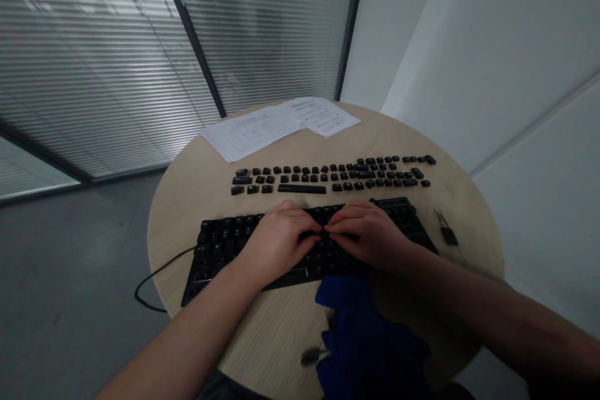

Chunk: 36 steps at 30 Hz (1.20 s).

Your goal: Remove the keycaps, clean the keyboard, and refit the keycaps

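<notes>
A black keyboard (pixel 220 256) lies across the near half of the round table, with keycaps on its left part and dark bare stretches toward the middle and right. Over its middle, my left hand (pixel 281 234) and my right hand (pixel 370 231) meet fingertip to fingertip, thumbs and forefingers pinched. Between them is a small dark piece that looks like a keycap (pixel 324 231), mostly covered by the fingers. Behind the keyboard, loose black keycaps lie in rows, among them a long space bar (pixel 301 189).
Printed paper sheets (pixel 262 131) lie at the table's far edge. A keycap puller (pixel 447 232) rests to the right. Near me are a blue cloth (pixel 360 331) and a small brush (pixel 310 357). The keyboard's cable (pixel 140 287) loops past the left edge of the wooden table (pixel 187 187).
</notes>
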### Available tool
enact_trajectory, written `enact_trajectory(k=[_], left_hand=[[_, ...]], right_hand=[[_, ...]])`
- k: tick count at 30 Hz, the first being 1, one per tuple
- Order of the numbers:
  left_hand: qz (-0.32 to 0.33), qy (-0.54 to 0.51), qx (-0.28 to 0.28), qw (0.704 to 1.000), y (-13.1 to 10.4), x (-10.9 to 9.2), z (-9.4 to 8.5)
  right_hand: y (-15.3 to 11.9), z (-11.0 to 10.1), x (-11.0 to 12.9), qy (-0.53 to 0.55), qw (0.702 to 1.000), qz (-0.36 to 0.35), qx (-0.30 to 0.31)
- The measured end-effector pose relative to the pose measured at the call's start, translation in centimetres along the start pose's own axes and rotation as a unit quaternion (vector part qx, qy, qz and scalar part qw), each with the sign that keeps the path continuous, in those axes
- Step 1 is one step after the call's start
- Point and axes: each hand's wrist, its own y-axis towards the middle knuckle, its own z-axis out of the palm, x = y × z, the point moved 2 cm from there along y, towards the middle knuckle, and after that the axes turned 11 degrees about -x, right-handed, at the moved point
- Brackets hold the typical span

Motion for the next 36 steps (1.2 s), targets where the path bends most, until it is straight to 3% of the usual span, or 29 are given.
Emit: enact_trajectory(k=[13, 17, 27, 36], left_hand=[[0.056, 0.127, -0.017, 0.990, 0.0, -0.5, -0.2], [0.060, 0.133, -0.015, 0.989, 0.0, -0.4, -0.2], [0.026, 0.098, 0.008, 0.995, -0.1, 0.1, -0.4], [-0.031, 0.038, -0.083, 0.995, 0.0, 1.2, -1.7]], right_hand=[[-0.2, 0.5, -0.2, -0.056, 0.998, -0.022, -0.014], [0.0, 0.5, -0.1, -0.045, 0.998, -0.040, -0.025], [0.1, 0.4, -0.5, -0.004, 1.000, -0.005, -0.008], [0.1, 0.1, -0.1, -0.002, 0.999, 0.010, -0.033]])
